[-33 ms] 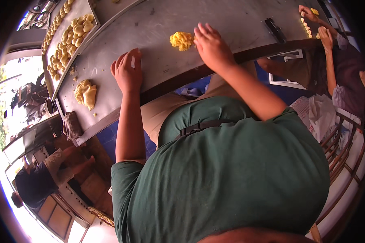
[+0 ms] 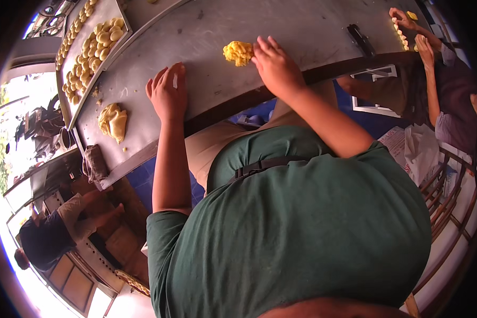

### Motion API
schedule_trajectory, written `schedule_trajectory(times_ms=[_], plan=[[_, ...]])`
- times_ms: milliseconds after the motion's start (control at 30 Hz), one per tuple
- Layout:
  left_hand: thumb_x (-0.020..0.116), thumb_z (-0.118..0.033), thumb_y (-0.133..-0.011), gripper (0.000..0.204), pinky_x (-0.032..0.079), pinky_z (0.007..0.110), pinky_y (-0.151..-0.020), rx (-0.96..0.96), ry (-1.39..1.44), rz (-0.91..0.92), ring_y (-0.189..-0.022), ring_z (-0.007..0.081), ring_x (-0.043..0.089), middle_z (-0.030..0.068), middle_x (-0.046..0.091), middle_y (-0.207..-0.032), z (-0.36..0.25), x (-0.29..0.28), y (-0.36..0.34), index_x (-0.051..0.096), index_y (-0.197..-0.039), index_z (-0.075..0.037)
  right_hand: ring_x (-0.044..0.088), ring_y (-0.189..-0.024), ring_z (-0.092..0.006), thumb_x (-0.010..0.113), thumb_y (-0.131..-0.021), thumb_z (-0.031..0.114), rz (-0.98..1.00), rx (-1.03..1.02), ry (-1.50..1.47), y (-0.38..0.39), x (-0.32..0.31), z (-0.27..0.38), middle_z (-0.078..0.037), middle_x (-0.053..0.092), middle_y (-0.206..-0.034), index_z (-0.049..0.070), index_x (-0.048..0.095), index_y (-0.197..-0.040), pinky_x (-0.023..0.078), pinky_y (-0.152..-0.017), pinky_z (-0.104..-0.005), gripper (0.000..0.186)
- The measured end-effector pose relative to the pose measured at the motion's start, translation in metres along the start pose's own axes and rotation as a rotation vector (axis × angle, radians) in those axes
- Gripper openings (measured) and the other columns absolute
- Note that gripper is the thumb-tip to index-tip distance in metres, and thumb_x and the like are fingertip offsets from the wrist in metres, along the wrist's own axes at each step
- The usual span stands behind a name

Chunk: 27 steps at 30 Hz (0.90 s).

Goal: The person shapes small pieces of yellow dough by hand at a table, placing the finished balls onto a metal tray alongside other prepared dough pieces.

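On the grey metal table lies a crumbly yellow lump point(image 2: 238, 53), which looks like filling or dough. The spread fingers of my right hand point(image 2: 276, 66) are at its right side, the fingertips against it or very near; the thumb side is partly hidden. My left hand point(image 2: 167, 94) rests near the table's front edge, holding nothing, with a gap between thumb and fingers. Further left sits a smooth pale dough lump point(image 2: 113, 123) with small crumbs around it.
A tray point(image 2: 93, 87) at the far left carries many round dough balls. A black handled tool point(image 2: 360, 40) lies to the right on the table point(image 2: 206, 32). A folded cloth point(image 2: 94, 164) hangs at the left corner. A co-worker's hands point(image 2: 424, 50) are beside small pieces at the far right.
My right hand has come slightly down and nearer to me, its fingers lower beside the yellow lump. The left hand stays nearly in place.
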<state>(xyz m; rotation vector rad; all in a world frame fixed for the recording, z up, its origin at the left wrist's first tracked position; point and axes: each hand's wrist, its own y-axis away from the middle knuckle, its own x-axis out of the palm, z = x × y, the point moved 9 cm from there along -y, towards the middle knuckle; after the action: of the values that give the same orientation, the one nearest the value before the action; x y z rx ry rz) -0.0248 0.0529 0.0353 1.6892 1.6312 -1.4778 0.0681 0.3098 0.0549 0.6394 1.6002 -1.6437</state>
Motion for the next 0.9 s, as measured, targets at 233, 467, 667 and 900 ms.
schedule_trajectory(times_ms=[233, 467, 667, 900], plan=[[0.069, -0.036, -0.097, 0.024, 0.038, 0.043, -0.111, -0.03, -0.131, -0.054, -0.114, 0.0219, 0.065, 0.0004, 0.074, -0.111, -0.003, -0.009, 0.003, 0.073, -0.115, -0.021, 0.068, -0.116, -0.0318, 0.068, -0.098, 0.017, 0.142, 0.075, -0.344, 0.006, 0.0, -0.039, -0.01, 0.071, -0.125, 0.006, 0.071, -0.122, 0.058, -0.096, -0.0414, 0.026], [0.074, -0.038, -0.093, 0.027, 0.04, 0.042, -0.106, 0.119, -0.018, -0.074, -0.112, 0.0244, 0.064, 0.0019, 0.073, -0.111, -0.016, -0.005, -0.002, 0.073, -0.112, -0.019, 0.068, -0.114, -0.0347, 0.067, -0.097, 0.012, 0.268, 0.089, -0.503, 0.021, 0.018, -0.027, -0.016, 0.07, -0.125, 0.012, 0.064, -0.137, 0.058, -0.096, -0.0414, 0.04], [0.073, -0.036, -0.093, 0.025, 0.042, 0.042, -0.102, -0.02, -0.034, -0.002, -0.107, 0.024, 0.066, 0.0027, 0.072, -0.107, -0.005, -0.007, 0.003, 0.072, -0.111, -0.019, 0.068, -0.114, -0.0351, 0.062, -0.097, 0.005, 0.096, 0.036, -0.078, 0.003, 0.02, -0.022, -0.016, 0.067, -0.131, 0.01, 0.065, -0.134, 0.057, -0.096, -0.0413, 0.037], [0.07, -0.03, -0.096, 0.014, 0.042, 0.045, -0.108, -0.026, -0.122, -0.005, -0.113, 0.0192, 0.069, -0.0018, 0.077, -0.111, 0.007, -0.034, 0.021, 0.077, -0.1, -0.019, 0.067, -0.115, -0.0274, 0.071, -0.095, 0.021, 0.15, -0.138, -0.187, 0.012, -0.015, -0.06, -0.008, 0.069, -0.127, 0.017, 0.068, -0.132, 0.054, -0.095, -0.0401, 0.037]])
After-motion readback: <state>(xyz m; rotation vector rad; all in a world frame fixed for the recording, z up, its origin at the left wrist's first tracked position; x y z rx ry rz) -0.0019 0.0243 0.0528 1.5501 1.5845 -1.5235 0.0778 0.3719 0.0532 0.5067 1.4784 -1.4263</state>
